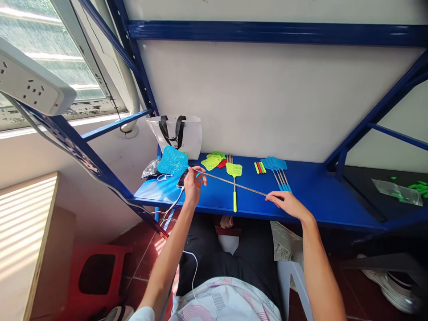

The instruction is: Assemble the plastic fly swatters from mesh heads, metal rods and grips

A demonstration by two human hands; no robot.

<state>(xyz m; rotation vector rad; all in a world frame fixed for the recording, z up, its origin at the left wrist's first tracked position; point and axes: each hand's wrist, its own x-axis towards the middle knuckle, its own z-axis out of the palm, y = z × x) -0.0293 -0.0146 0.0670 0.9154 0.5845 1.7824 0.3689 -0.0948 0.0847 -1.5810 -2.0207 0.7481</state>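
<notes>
A blue fly swatter with a long, thin metal rod stretches between my hands above the blue table (310, 191). Its perforated blue head (173, 160) points up to the left. My left hand (194, 186) pinches the rod just below the head, with some fingers raised. At the rod's other end, my right hand (285, 203) is closed round it and hides any handle there. Under the rod lies a yellow-green fly swatter (234, 170). Several blue fly swatters (277, 163) lie together beyond my right hand.
Yellow-green swatter heads (211, 162), a red one and short red and yellow-green pieces (260, 167) lie on the table. A white bag (190, 133) stands behind a phone (181, 179) and its cable. Blue frame posts (377, 96) flank the table; a power strip (36, 84) hangs left.
</notes>
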